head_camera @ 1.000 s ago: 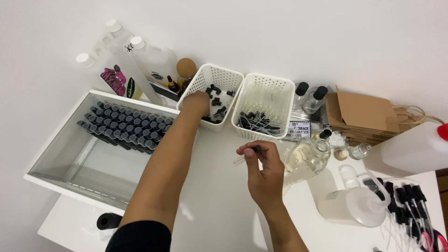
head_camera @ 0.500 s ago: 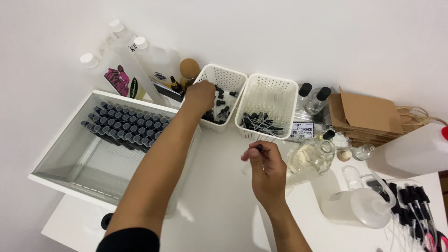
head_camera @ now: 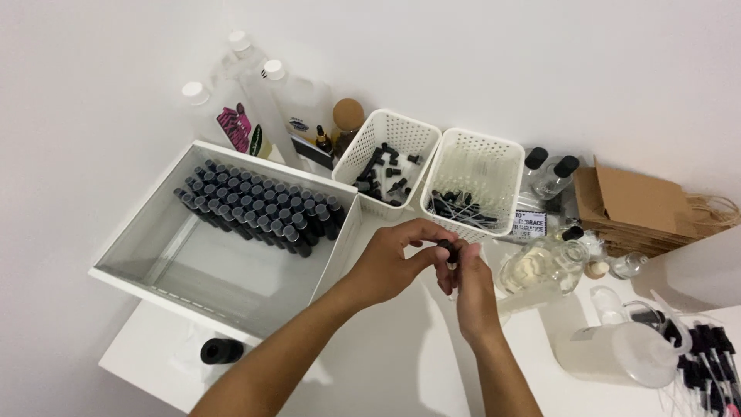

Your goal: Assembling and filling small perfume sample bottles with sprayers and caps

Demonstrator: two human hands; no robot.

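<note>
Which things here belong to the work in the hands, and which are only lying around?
In use:
left hand
right hand
small black cap
basket of caps
basket of droppers

Lying about:
brown paper bag
plastic jug
black roll

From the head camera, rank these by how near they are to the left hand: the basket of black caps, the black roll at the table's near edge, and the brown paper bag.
1. Basket of black caps, just beyond the left hand.
2. Black roll, lower left.
3. Brown paper bag, far right.
</note>
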